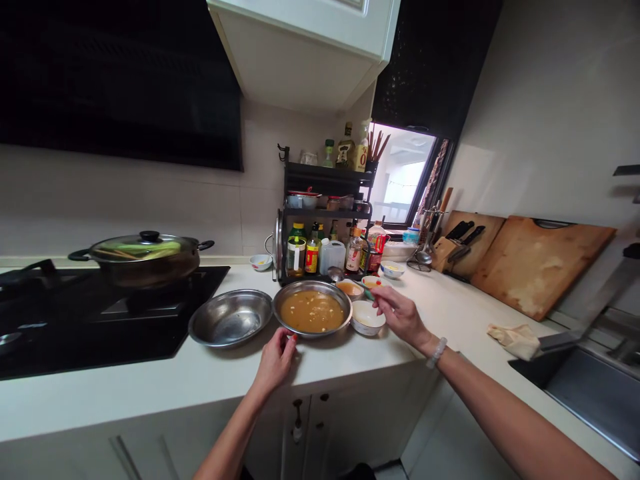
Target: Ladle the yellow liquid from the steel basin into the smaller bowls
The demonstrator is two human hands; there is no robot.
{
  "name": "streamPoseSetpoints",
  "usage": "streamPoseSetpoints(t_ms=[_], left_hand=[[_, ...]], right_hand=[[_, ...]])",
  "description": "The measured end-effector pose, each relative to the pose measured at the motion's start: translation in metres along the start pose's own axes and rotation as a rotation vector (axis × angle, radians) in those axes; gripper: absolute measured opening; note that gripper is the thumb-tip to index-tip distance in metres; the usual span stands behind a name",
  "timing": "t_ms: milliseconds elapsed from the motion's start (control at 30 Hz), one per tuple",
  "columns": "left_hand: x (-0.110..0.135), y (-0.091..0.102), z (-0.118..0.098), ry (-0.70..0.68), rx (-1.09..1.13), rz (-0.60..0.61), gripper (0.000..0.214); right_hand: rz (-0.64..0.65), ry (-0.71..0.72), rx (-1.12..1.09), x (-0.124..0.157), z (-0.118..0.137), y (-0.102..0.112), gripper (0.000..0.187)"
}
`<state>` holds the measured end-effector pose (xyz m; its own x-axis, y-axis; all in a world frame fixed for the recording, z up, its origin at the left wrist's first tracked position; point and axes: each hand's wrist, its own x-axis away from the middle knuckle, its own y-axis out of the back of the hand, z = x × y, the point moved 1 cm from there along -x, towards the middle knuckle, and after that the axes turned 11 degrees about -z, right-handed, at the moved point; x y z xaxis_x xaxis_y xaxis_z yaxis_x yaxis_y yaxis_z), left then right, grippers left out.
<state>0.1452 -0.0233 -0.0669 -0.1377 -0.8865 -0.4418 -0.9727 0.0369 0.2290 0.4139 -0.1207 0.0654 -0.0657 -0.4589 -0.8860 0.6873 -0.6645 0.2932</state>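
- Steel ladle [336, 273], gripped by its handle in the right hand [400, 317], is near the one-o'clock rim of the steel basin [310, 285] of brown liquid [315, 313].
- Left hand [276, 357], fingers curled, sits at that basin's seven-o'clock rim; whether it pinches the metal, I cannot tell.
- Good handling, I'd judge, means bracing the rim and keeping the ladle level, so nothing drips on the patterned white bowl [367, 329] at three o'clock.
- Ladle's long axis runs four to ten o'clock, scoop end toward ten; the basin, round, has no evident long axis.
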Motion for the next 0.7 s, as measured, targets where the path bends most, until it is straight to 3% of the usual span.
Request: streamPoseSetpoints(t_ms=[200,333,533,700], left_hand=[[0.000,-0.001,0.004,-0.004,-0.024,0.003,0.027],[-0.001,-0.001,0.008,-0.007,-0.013,-0.005,0.027],[-0.002,0.000,0.006,-0.027,-0.023,-0.021,0.025],[-0.001,0.001,0.000,-0.002,-0.017,-0.018,0.025]], right_hand=[[-0.342,-0.366,0.236,-0.015,-0.054,0.032,0.029],[-0.371,-0.554,0.315,-0.012,-0.083,0.041,0.025],[-0.418,-0.672,0.294,-0.004,-0.102,0.038,0.016],[-0.545,-0.793,0.238,-0.004,-0.117,0.038,0.009]])
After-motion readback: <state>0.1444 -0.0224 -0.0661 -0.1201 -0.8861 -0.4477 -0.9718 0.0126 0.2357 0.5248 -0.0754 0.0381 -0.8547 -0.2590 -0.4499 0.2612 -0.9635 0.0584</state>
